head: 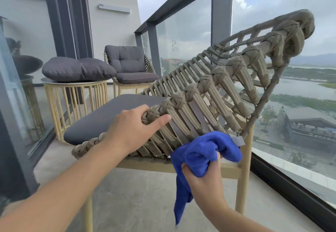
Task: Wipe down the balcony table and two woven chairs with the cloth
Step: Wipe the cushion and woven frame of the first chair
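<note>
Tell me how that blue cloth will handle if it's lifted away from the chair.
The blue cloth looks floppy: it bunches in the right hand and a tail hangs limp below. Probably light, since one hand holds it easily. Its fuzzy pile may snag on the woven chair, where the left hand holds the rim.

A grey stone-look balcony floor (138, 191) carries two woven chairs (209, 93) (131, 68) and a round slatted counter (76, 89) topped by a grey cushion (78, 69).

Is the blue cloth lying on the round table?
No, the blue cloth is bunched in the right hand against the near woven chair; the round table holds a grey cushion.
</note>
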